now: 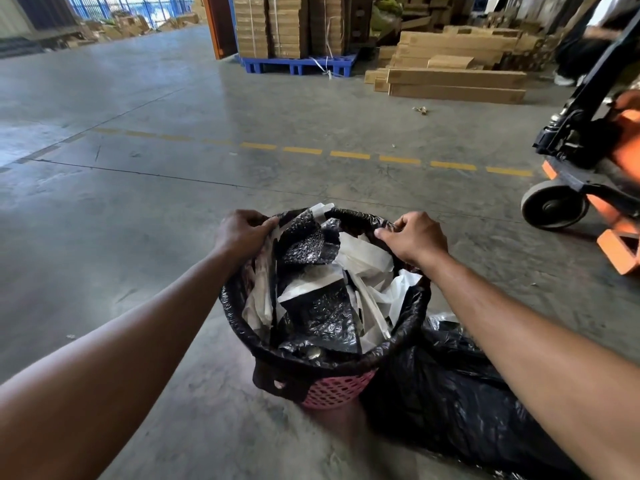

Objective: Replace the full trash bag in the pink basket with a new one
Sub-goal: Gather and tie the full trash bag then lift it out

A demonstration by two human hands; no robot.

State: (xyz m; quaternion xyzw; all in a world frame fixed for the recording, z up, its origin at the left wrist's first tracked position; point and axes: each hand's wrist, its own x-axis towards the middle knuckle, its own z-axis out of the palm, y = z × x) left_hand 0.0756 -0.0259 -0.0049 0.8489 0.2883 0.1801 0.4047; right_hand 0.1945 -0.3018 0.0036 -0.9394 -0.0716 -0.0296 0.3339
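A pink perforated basket (334, 389) stands on the concrete floor in front of me, lined with a black trash bag (311, 358) folded over its rim. The bag is filled with white paper scraps and black bubble wrap (322, 271). My left hand (242, 232) grips the bag's edge at the far left of the rim. On the far right of the rim, my right hand (414, 239) pinches the bag's edge. A second black plastic bag (450, 393) lies crumpled on the floor just right of the basket, under my right forearm.
An orange pallet jack (595, 161) with a grey wheel stands at the right. Long cardboard boxes (453, 81) lie on the floor beyond a dashed yellow line (349, 155). Stacked cartons sit on a blue pallet (298, 64). A person's legs (571, 53) show at the far right.
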